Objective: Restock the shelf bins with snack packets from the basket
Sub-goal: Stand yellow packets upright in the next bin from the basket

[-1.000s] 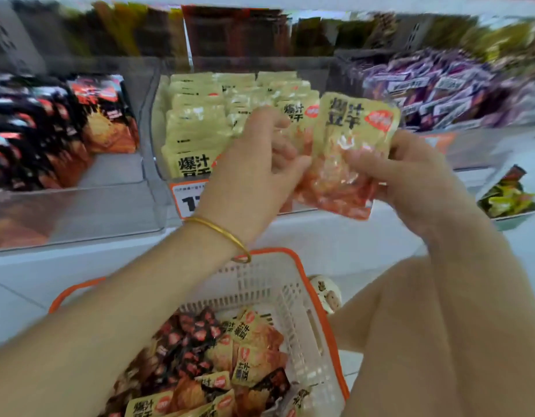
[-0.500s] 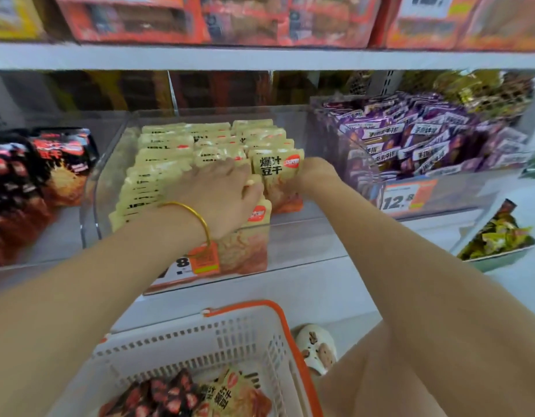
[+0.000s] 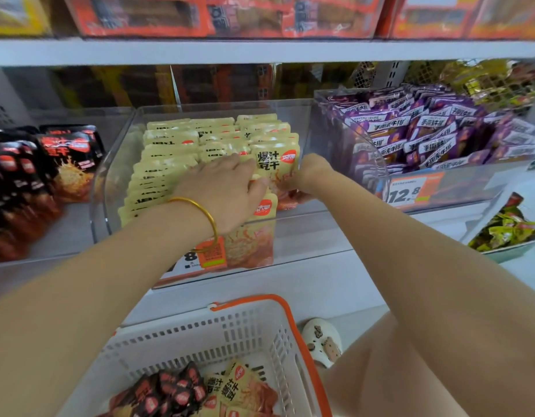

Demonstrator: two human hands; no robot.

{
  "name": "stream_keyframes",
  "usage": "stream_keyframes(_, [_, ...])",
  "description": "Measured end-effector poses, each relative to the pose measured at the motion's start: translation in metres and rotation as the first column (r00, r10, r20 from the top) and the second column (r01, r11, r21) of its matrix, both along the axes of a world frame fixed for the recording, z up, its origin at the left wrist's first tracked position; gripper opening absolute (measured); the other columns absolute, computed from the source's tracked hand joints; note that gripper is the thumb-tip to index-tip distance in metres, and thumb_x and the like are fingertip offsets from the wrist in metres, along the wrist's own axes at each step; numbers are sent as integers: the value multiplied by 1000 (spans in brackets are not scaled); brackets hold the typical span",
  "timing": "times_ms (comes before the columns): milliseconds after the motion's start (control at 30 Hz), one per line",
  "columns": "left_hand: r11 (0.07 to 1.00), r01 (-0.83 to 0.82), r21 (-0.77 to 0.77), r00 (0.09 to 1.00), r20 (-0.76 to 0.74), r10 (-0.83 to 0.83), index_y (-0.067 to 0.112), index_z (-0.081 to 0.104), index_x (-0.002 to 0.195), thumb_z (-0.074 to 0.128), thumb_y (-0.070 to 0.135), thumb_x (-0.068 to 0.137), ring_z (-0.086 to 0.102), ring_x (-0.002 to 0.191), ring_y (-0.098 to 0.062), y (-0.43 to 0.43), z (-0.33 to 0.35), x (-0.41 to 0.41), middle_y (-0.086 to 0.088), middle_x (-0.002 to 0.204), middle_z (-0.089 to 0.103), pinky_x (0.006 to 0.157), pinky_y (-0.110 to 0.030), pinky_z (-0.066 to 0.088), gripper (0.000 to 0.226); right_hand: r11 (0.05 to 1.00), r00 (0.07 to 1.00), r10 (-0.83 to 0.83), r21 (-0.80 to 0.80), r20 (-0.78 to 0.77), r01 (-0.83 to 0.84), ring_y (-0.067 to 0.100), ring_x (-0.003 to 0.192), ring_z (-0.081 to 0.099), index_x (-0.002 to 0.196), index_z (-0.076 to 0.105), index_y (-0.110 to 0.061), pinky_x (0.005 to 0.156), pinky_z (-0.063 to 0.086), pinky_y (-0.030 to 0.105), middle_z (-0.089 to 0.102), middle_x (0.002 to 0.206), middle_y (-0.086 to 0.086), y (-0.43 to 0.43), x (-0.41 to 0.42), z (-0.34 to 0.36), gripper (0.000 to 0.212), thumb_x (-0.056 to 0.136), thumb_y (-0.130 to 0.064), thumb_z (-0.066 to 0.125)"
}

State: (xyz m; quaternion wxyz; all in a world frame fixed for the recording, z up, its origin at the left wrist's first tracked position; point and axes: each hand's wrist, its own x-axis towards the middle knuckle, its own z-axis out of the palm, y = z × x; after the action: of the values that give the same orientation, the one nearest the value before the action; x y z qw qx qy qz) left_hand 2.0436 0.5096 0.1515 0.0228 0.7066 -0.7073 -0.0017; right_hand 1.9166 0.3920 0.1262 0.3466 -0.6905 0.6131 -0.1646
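Yellow tofu packets [image 3: 275, 159] stand in rows in the clear middle bin [image 3: 218, 106]; left hand [image 3: 227, 188] lies flat on the front packets, fingers spread, gripping nothing; right hand [image 3: 305, 179] pinches the lower edge of the front right packet. To seat it well: press it upright against its row, label forward, steady the neighbours; bin's right wall sits just beside the right hand, open room only at the front. More packets wait in the white basket [image 3: 254, 323] below; purple packets [image 3: 434, 130] fill the next bin.

You are seeing "12.8" on the orange price tag [image 3: 415, 191] and "爆汁豆干" on a yellow packet [image 3: 275, 160].
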Motion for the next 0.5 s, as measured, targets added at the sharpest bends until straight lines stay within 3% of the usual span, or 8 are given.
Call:
stream_keyframes(133, [984,21,-179,998,-57,-32,16,39,141,22,44,100,26,139,-22,12,4,-2,-6,152,30,112,-38,23,52,986,998,-47,-162,-41,39,29,99,66,77,43,-9,86,55,38,65,107,13,12,-9,17,27,83,-10,70])
stream_keyframes(200, [911,109,-397,987,-62,-145,11,55,126,29,39,98,42,125,-25,30,2,-1,-7,136,50,104,-42,35,47,950,998,-65,-306,1,63,29,90,67,88,44,-10,80,56,41,65,100,14,37,-19,30,28,82,-11,71])
stream_keyframes(267, [790,237,-565,956,-8,-293,7,62,111,38,28,94,54,107,-30,56,-5,1,-9,118,61,89,-48,44,36,924,996,20,-383,90,16,28,75,69,78,47,-12,68,58,42,65,83,13,82,-31,39,25,80,-10,72])
stream_keyframes(333, [712,343,-612,918,61,-391,4,66,104,45,15,91,58,97,-33,85,-29,7,-10,110,64,80,-48,45,27,951,976,157,-290,148,-109,24,59,68,72,47,-12,53,58,39,61,68,9,131,-40,32,26,81,-7,70])
stream_keyframes(367, [716,381,-585,903,68,-425,4,66,103,46,12,90,59,96,-33,100,-45,11,-10,108,65,79,-48,46,25,963,964,227,-179,141,-200,23,56,67,73,49,-9,50,56,38,60,65,8,149,-40,21,23,83,-6,69])
stream_keyframes(433, [796,418,-437,892,34,-450,7,67,101,45,13,88,58,97,-29,124,-83,22,-7,108,64,79,-45,47,26,935,938,343,77,43,-345,25,62,68,83,54,-2,56,57,40,63,73,15,169,-29,-16,13,87,-8,65])
stream_keyframes(500, [875,425,-232,899,-6,-439,11,67,99,43,19,86,58,96,-26,140,-121,36,-5,108,65,76,-43,51,29,880,896,430,275,-111,-388,31,74,70,98,57,2,66,59,43,66,84,19,173,-9,-61,16,91,-13,60])
